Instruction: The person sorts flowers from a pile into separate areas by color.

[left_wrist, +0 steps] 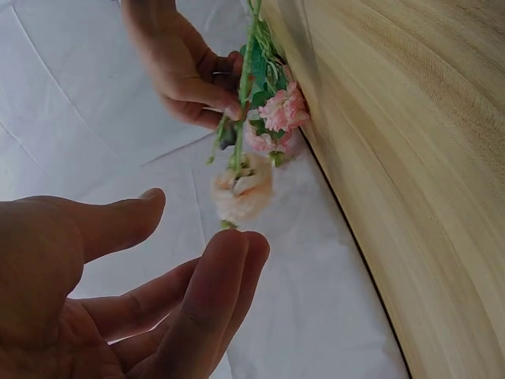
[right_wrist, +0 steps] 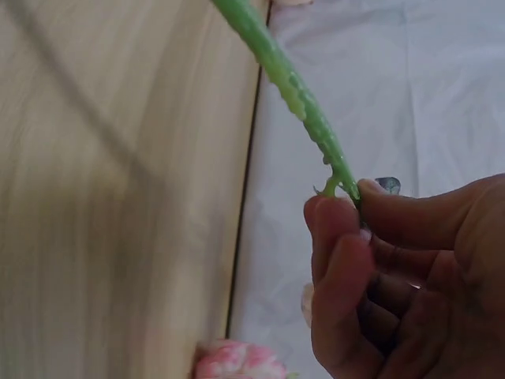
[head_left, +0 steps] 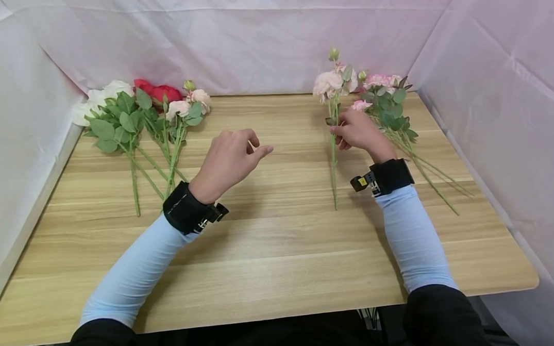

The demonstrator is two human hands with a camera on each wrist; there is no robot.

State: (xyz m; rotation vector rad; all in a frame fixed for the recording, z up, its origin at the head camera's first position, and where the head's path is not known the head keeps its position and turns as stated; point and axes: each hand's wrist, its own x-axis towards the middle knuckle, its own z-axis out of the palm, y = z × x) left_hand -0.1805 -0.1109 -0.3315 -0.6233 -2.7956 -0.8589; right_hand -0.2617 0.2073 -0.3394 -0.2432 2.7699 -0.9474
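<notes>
Flower stem: a pale pink flower stem (head_left: 332, 139) is pinched by the right hand (head_left: 358, 130), the green stalk passing between thumb and fingertips (right_wrist: 339, 229); it is held near the far right part of the table (head_left: 280, 245), its lower end reaching down to the wood.
Right hand: fingers are curled round the stalk, seen closely in the right wrist view, where a small side shoot sits just above the grip.
Look of the stem: a long thin green stalk (right_wrist: 284, 75), slightly knobbly, topped by a cream-pink bloom (head_left: 327, 83) and a green bud (head_left: 333, 53); the bloom (left_wrist: 242, 193) appears blurred in the left wrist view.
Left hand: the left hand (head_left: 227, 162) is held above the table's middle, well apart from the stem, fingers relaxed and loosely spread, holding nothing.
Right bunch: more pink flowers (head_left: 385, 101) lie just right of the held stem.
Left bunch: white, red and cream flowers (head_left: 135, 112) lie at the table's far left.
Writing: none can be read on the black wrist bands (head_left: 185, 208).
</notes>
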